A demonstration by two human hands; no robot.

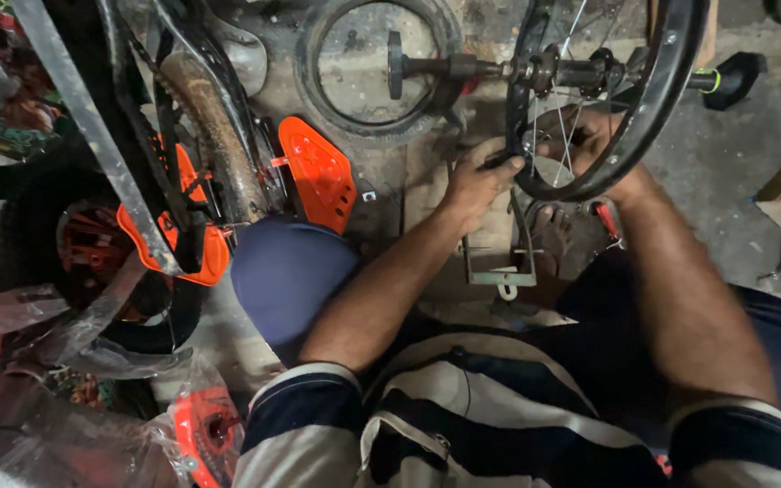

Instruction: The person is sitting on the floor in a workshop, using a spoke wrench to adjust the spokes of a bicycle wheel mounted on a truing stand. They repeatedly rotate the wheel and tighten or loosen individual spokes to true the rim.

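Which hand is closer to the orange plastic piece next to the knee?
The left hand. It grips the black wheel rim just right of the orange plastic piece. The right hand is farther off, behind the spokes on the wheel's far side.

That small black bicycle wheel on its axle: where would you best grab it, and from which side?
Probably at the black rim, low on its near arc, coming from below on either side. The wheel stands upright on its axle, thin spokes fill the middle, and the left hand and right hand meet it at that lower arc.
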